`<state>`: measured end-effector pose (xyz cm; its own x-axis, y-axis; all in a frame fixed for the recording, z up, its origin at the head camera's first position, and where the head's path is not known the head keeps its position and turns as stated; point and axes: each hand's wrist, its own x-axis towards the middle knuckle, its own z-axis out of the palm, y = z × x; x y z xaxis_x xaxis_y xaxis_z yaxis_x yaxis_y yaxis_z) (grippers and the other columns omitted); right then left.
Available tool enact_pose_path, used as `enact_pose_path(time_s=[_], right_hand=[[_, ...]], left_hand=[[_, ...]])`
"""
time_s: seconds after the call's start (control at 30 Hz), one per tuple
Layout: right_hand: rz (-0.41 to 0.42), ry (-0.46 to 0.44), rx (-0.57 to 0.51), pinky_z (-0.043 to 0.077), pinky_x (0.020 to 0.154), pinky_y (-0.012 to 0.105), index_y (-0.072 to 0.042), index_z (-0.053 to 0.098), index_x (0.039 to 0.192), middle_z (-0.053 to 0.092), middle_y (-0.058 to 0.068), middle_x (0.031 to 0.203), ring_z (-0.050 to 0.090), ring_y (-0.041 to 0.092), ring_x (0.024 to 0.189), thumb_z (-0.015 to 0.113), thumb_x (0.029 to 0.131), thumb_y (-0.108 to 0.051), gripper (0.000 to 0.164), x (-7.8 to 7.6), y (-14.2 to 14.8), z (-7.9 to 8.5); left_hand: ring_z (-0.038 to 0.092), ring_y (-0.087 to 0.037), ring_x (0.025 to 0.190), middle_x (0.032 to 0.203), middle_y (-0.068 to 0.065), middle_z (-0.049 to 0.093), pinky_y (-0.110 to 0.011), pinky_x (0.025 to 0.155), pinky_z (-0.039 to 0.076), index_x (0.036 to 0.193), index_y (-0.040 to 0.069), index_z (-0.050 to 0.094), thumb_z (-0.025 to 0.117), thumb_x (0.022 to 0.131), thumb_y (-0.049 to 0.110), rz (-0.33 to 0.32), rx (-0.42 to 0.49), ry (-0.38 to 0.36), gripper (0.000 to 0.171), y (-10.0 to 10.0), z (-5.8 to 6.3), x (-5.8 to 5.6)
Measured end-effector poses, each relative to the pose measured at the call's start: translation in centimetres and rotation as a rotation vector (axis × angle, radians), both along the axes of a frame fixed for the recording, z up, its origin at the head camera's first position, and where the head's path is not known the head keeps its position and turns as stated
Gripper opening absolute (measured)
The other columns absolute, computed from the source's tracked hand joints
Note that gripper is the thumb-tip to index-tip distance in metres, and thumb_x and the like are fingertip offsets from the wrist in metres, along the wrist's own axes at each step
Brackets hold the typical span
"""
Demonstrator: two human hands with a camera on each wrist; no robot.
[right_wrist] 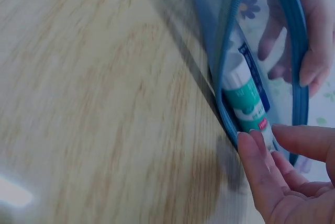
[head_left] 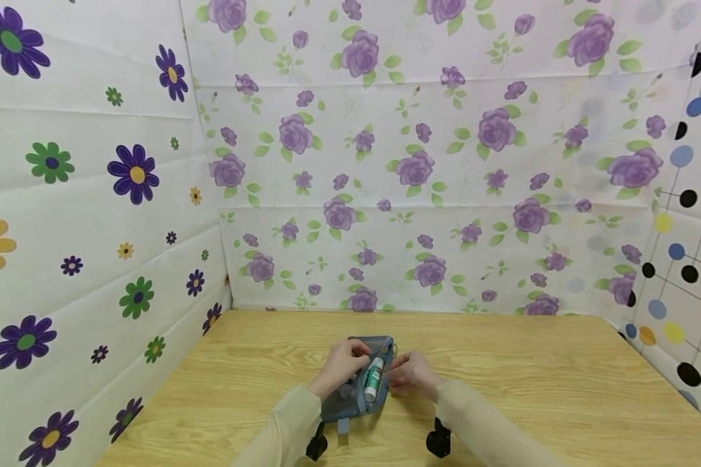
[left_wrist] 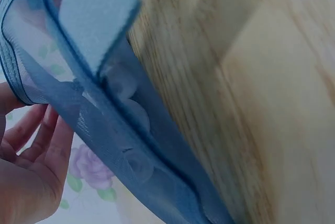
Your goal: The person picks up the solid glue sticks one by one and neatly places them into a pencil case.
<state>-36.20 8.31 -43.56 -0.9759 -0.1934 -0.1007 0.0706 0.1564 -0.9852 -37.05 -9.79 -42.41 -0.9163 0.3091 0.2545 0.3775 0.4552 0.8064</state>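
A blue mesh zip pouch (head_left: 341, 410) is held up off the tabletop with its zipped mouth spread apart. My left hand (head_left: 344, 363) pinches one zipper edge, thumb on the rim and fingers behind the mesh, as the right wrist view shows. Inside the mouth lies a green and white glue stick (right_wrist: 244, 96), beside a dark blue item (right_wrist: 254, 77) only partly seen. At the mouth's lower end is my right hand (right_wrist: 288, 177), thumb and fingers extended and apart near the glue stick's end. Several pale round shapes (left_wrist: 137, 165) show through the mesh in the left wrist view.
The pouch stands over a light wooden table (head_left: 502, 376). A light blue fabric tab (left_wrist: 99, 20) hangs from the pouch's end. Patterned cloth walls (head_left: 385, 162) enclose the table at the back and sides.
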Motion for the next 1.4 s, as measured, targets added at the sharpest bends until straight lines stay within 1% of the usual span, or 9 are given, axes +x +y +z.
enact_pose_path(time_s=[0.2, 0.37, 0.47, 0.63, 0.77, 1.0, 1.13, 1.23, 1.4], right_hand=[[-0.040, -0.016, 0.006, 0.052, 0.061, 0.038, 0.014, 0.054, 0.096, 0.060, 0.017, 0.076, 0.059, 0.020, 0.060, 0.059, 0.082, 0.006, 0.017, 0.0, 1.3, 0.2], [-0.053, -0.019, 0.014, 0.052, 0.060, 0.037, 0.012, 0.055, 0.091, 0.060, 0.016, 0.074, 0.059, 0.019, 0.059, 0.060, 0.081, 0.005, 0.012, 0.3, 2.1, 0.5], [-0.055, -0.027, 0.008, 0.052, 0.060, 0.037, 0.012, 0.055, 0.093, 0.060, 0.017, 0.077, 0.058, 0.019, 0.061, 0.060, 0.082, 0.004, 0.015, 0.3, 2.4, 0.6], [-0.073, -0.053, -0.026, 0.052, 0.059, 0.037, 0.013, 0.052, 0.099, 0.060, 0.020, 0.080, 0.058, 0.020, 0.061, 0.061, 0.081, 0.004, 0.022, 0.2, 3.0, 0.7], [-0.091, -0.048, -0.033, 0.052, 0.059, 0.038, 0.014, 0.052, 0.099, 0.059, 0.019, 0.079, 0.058, 0.021, 0.061, 0.061, 0.081, 0.005, 0.022, 0.2, 3.6, 0.9], [-0.110, -0.046, -0.015, 0.051, 0.065, 0.042, 0.012, 0.052, 0.101, 0.058, 0.021, 0.085, 0.059, 0.024, 0.066, 0.061, 0.082, 0.002, 0.023, 0.2, 5.2, 1.4], [-0.112, -0.051, -0.001, 0.050, 0.070, 0.043, 0.011, 0.053, 0.103, 0.058, 0.020, 0.089, 0.060, 0.030, 0.076, 0.061, 0.084, -0.002, 0.025, 0.0, 6.7, 1.7], [-0.099, -0.028, 0.020, 0.049, 0.072, 0.044, 0.010, 0.053, 0.106, 0.058, 0.018, 0.091, 0.059, 0.034, 0.083, 0.059, 0.086, -0.006, 0.027, -0.1, 8.0, 2.1], [-0.060, 0.009, 0.080, 0.049, 0.072, 0.044, 0.011, 0.052, 0.111, 0.059, 0.018, 0.094, 0.058, 0.036, 0.087, 0.060, 0.087, -0.016, 0.036, -0.2, 10.3, 2.7]], left_hand=[[0.050, -0.014, 0.056, 0.074, -0.004, 0.054, -0.032, 0.048, 0.046, 0.094, 0.000, 0.062, 0.061, 0.083, 0.005, -0.004, -0.046, -0.010, 0.012, 0.3, -0.2, -0.2], [0.050, -0.017, 0.072, 0.086, -0.007, 0.053, -0.032, 0.059, 0.044, 0.094, 0.002, 0.062, 0.065, 0.081, 0.009, -0.011, -0.098, 0.027, 0.015, 0.5, -0.2, -0.3], [0.050, -0.023, 0.081, 0.092, -0.010, 0.052, -0.036, 0.065, 0.043, 0.096, 0.001, 0.060, 0.067, 0.080, 0.010, -0.014, -0.103, 0.049, 0.020, 0.6, -0.1, -0.2], [0.049, -0.033, 0.090, 0.099, -0.014, 0.050, -0.040, 0.070, 0.043, 0.105, -0.004, 0.055, 0.070, 0.079, 0.014, -0.012, -0.082, 0.039, 0.036, 0.7, 0.0, 0.0], [0.048, -0.035, 0.094, 0.101, -0.016, 0.048, -0.042, 0.071, 0.043, 0.109, -0.005, 0.052, 0.071, 0.079, 0.018, -0.008, -0.068, 0.028, 0.043, 0.8, 0.0, 0.1], [0.046, -0.036, 0.096, 0.104, -0.020, 0.046, -0.043, 0.075, 0.041, 0.110, -0.005, 0.052, 0.068, 0.082, 0.019, -0.009, -0.048, 0.047, 0.040, 0.5, 0.1, -0.1], [0.047, -0.035, 0.094, 0.101, -0.018, 0.046, -0.043, 0.075, 0.041, 0.108, -0.004, 0.053, 0.066, 0.084, 0.020, 0.003, -0.053, 0.070, 0.036, 0.4, 0.3, -0.1], [0.048, -0.034, 0.095, 0.101, -0.017, 0.047, -0.042, 0.077, 0.041, 0.107, -0.003, 0.054, 0.064, 0.085, 0.020, 0.002, -0.048, 0.073, 0.034, 0.4, 0.5, -0.1], [0.049, -0.034, 0.095, 0.103, -0.018, 0.050, -0.043, 0.078, 0.041, 0.106, -0.004, 0.055, 0.065, 0.085, 0.018, 0.022, -0.044, 0.126, 0.032, -0.2, 0.7, -0.4]])
